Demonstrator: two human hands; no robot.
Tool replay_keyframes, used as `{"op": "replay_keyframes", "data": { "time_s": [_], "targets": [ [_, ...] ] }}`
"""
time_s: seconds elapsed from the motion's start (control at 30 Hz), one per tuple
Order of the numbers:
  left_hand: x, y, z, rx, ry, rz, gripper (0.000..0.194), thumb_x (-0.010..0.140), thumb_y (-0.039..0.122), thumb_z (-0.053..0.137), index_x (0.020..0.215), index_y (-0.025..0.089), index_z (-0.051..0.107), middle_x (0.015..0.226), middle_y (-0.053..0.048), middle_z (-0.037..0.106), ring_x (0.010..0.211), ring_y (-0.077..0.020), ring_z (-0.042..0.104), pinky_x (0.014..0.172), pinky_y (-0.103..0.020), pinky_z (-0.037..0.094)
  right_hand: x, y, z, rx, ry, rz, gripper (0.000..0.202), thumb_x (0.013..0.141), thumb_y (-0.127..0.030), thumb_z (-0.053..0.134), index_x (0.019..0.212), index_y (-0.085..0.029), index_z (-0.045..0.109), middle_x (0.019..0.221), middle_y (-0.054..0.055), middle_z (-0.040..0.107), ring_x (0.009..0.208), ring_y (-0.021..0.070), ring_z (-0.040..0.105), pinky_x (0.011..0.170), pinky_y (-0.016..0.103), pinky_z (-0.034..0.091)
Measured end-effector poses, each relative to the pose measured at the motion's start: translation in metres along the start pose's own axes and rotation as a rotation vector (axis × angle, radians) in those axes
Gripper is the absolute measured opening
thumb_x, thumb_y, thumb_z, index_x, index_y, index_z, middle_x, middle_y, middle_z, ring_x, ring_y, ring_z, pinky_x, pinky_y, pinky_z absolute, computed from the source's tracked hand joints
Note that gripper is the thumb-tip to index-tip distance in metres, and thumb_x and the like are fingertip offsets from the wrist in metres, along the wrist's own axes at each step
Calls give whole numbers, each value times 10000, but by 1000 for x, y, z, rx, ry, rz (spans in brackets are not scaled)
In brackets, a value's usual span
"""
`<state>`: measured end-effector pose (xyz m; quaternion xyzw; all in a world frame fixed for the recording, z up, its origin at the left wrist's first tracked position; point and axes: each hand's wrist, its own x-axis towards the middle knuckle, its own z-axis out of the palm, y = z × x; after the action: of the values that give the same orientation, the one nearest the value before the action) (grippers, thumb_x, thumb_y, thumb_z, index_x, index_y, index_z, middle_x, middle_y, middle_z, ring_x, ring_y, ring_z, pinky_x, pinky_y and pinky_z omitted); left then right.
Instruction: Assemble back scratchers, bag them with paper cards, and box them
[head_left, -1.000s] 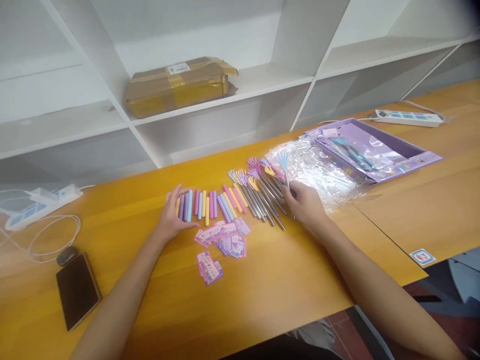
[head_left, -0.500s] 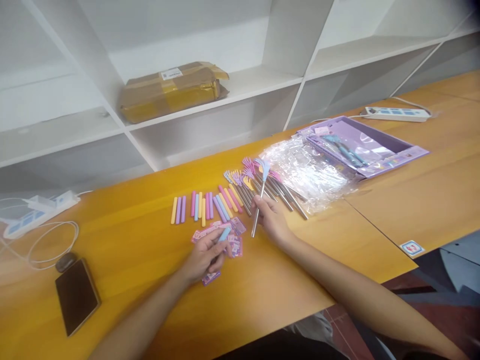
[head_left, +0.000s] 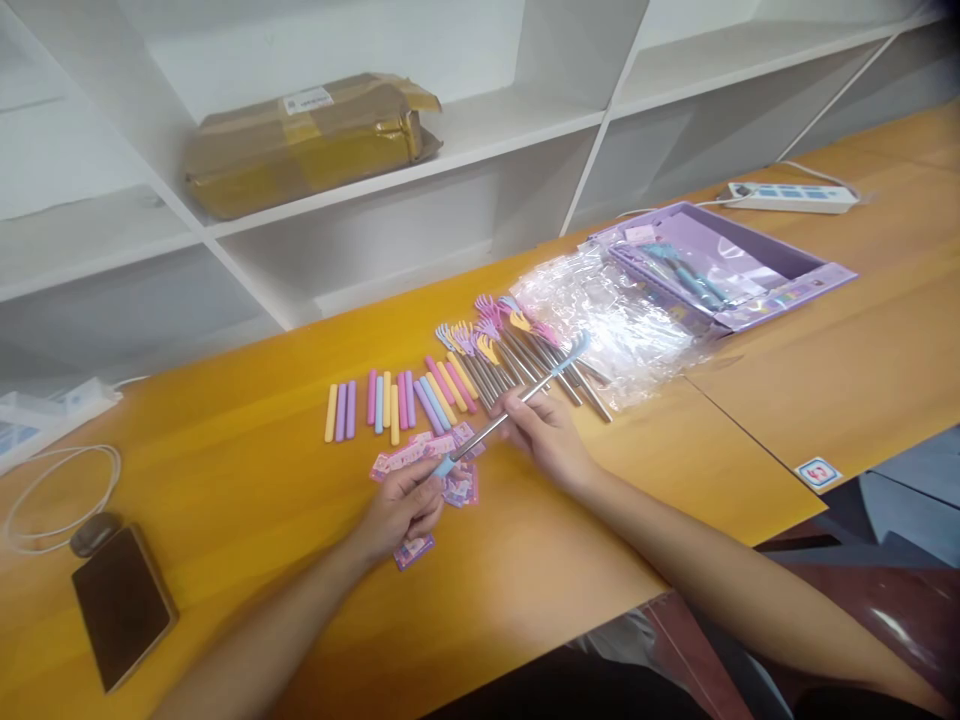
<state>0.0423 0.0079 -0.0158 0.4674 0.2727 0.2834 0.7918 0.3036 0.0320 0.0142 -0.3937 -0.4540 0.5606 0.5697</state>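
**Fingers of the left hand point(head_left: 405, 508) and the right hand point(head_left: 546, 438) wrapped on one light-blue scratcher point(head_left: 506, 411)**

Held slantwise above the middle of the table point(head_left: 525, 580), the scratcher has its metal rod pinched between right thumb and fingers, with little gap, while the left fingers fold round a light-blue sleeve point(head_left: 445, 466). Rod end and sleeve mouth seem to meet; how deep one sits in the other cannot be told. If the two were pressed together out of line, the sleeve might buckle or sit crooked. The smooth rod could also slip through the right pinch under a hard push, and the blue claw point(head_left: 574, 353) might swing into the pile of other scratchers point(head_left: 538, 356) behind it and snag.

Below the hands lie printed cards point(head_left: 409, 455), partly hidden; a lowered left wrist could push them about. Beyond them, loose sleeves point(head_left: 403, 400) lie in a rough row and would probably roll if knocked. On the right, crumpled clear wrapping point(head_left: 600, 320) spreads from the pile to a purple box point(head_left: 814, 282), the main clutter on that side. Farther out are a power strip point(head_left: 795, 198) behind the box, a dark phone-like slab point(head_left: 124, 610) at left and a taped parcel point(head_left: 322, 150) on the shelf point(head_left: 517, 125).
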Motion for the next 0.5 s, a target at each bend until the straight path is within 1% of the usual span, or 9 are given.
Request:
{"op": "replay_keyframes", "data": {
  "time_s": [0.1,0.2,0.3,0.5],
  "targets": [
    [1,2,2,27,20,-16,419,1091,481,606,1320,138,683,577,118,310,403,-32,270,418,-156,228,-2,-3,0,-87,-12,-5,512,945,-696,722,822,-202,667,639,-14,623,436,67,374,436,249,244],
    [1,3,4,41,25,-41,504,1082,502,616,1424,133,652,564,122,325,394,-33,268,407,-152,239,-2,-8,-1,-143,-21,-7,537,929,-726,722,819,-201,685,632,-9,614,453,76,373,436,252,258],
    [1,4,5,70,23,-57,582,1079,517,616,1523,141,599,561,116,357,394,-39,302,402,-147,274,-2,-11,-1,-151,-43,-1,538,931,-722,722,814,-198,691,630,-8,606,462,76,374,439,251,263],
    [-1,8,8,147,48,-113,631,1079,531,604,1578,148,554,548,112,389,380,-54,368,393,-155,350,-1,-10,-2,-133,-101,58,550,916,-738,725,821,-199,670,634,-15,606,457,74,372,438,248,249]
  ]
}}
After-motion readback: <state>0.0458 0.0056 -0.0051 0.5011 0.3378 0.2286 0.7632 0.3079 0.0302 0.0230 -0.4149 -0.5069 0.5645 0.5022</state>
